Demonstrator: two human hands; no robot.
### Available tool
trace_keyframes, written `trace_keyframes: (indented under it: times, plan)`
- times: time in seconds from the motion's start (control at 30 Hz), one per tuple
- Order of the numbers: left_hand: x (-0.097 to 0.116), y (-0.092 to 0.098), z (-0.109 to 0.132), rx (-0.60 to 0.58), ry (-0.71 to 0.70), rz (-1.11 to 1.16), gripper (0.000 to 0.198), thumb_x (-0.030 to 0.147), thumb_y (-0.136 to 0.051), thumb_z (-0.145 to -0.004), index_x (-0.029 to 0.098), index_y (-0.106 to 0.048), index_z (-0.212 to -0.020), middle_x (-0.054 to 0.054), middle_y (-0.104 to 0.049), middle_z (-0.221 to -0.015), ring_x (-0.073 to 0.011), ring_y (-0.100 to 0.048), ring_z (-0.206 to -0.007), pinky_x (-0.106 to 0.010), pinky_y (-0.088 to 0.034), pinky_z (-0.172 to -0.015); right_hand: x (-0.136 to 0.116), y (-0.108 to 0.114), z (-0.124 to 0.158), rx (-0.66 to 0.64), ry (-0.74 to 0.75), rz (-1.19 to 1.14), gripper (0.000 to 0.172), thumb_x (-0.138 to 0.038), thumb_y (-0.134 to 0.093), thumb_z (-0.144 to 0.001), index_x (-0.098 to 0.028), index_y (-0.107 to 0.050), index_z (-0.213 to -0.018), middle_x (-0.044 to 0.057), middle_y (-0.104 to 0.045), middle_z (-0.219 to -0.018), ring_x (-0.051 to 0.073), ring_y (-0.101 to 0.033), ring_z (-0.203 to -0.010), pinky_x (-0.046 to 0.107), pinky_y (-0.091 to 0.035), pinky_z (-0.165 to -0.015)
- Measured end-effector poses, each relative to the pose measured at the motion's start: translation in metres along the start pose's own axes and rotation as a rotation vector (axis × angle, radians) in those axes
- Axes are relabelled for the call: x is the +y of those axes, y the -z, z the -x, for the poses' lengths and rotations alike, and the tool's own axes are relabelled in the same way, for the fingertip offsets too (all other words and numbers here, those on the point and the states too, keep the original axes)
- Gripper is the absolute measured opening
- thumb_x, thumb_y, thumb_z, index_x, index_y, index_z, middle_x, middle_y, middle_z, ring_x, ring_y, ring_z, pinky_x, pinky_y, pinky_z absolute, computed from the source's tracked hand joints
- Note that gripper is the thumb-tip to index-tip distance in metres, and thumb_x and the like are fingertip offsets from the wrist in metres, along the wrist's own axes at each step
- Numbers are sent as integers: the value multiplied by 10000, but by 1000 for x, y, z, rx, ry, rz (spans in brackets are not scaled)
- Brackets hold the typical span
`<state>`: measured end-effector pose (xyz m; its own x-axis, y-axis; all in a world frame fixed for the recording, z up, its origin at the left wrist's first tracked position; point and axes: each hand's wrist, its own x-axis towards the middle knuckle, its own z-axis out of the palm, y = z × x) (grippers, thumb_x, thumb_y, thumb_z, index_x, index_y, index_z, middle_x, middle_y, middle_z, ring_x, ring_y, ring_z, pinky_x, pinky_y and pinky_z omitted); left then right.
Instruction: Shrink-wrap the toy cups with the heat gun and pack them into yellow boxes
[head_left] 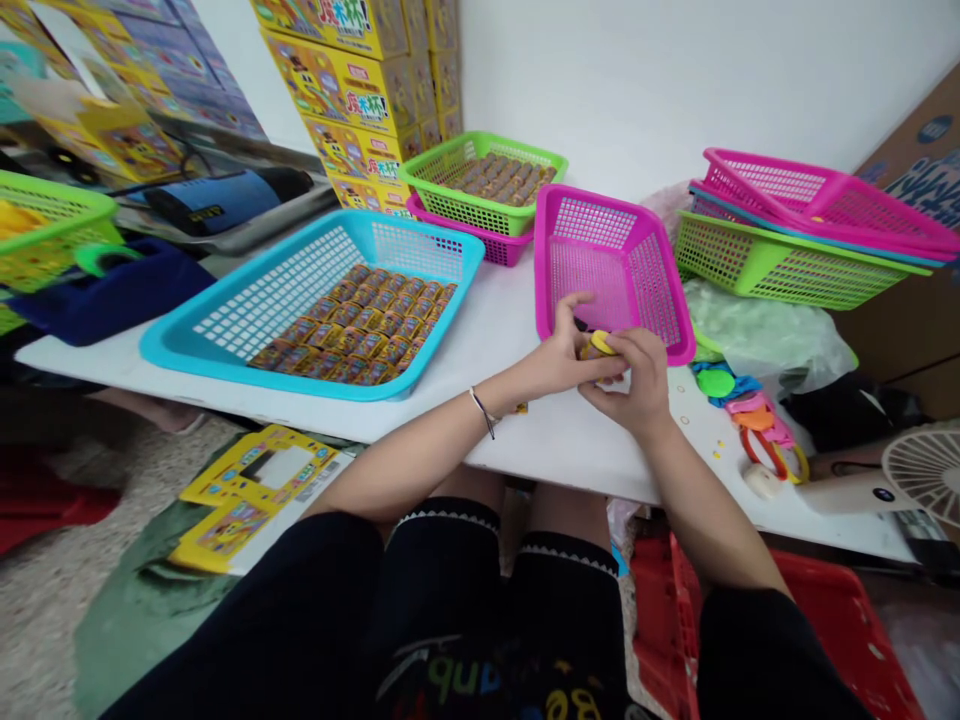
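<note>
White table (491,335) bearing blue basket (161,345), pink basket (667,265), fan (862,488) near right end.

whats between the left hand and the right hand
In the head view, a small piece with a yellow top lies between the left hand and the right hand, held by both.

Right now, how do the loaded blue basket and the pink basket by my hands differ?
The blue basket looks larger in this view than the pink basket. The blue basket sits left of your left hand, while the pink basket is partly hidden behind it. Both have perforated walls and broad smooth rims.
</note>
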<state>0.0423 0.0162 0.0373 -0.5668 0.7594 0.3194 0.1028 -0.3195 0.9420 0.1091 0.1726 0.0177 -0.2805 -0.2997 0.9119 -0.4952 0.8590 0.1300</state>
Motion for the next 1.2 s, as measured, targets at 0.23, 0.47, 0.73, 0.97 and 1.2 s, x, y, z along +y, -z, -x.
trace_keyframes:
  times: [0.23,0.47,0.73,0.97,1.2]
  plan:
    - [-12,1,3,142,-193,-405,835,250,-723,-788,198,-230,-1460,-121,-564,-1251,-123,-643,-805,-282,-517,-688,-2,-3,5,-104,7,45,440,-319,-705,-893,-305,-567,-1311,65,-632,-1090,269,-666,-1085,577,-549,-1062]
    - [-3,5,9,-63,-260,-353,792,244,-707,-822,247,-262,-1477,-118,-572,-1292,-110,-654,-793,-251,-533,-668,6,-5,19,-156,-67,-181,442,-474,-790,-828,-327,-658,-1223,61,-639,-1082,291,-663,-1111,674,-470,-1153]
    - [-3,1,9,-85,-243,-357,793,214,-681,-806,210,-240,-1465,45,-541,-838,-88,-542,-592,-215,-411,-529,-1,0,10,10,106,-6,352,-408,-719,-901,-306,-642,-1229,36,-653,-1015,222,-688,-993,632,-559,-1087]
    - [-10,-12,10,82,-277,-382,754,209,-635,-823,231,-182,-1425,108,-431,-664,-121,-537,-558,-232,-360,-506,3,-2,17,-132,61,-71,382,-368,-713,-920,-347,-634,-1293,23,-665,-1052,224,-682,-1057,653,-486,-1170]
    - [0,7,8,-176,-275,-330,789,222,-712,-814,265,-213,-1423,9,-574,-957,-102,-610,-669,-228,-462,-567,8,2,25,-186,59,-66,358,-367,-712,-932,-411,-630,-1277,-8,-660,-1036,199,-678,-1037,615,-446,-1208]
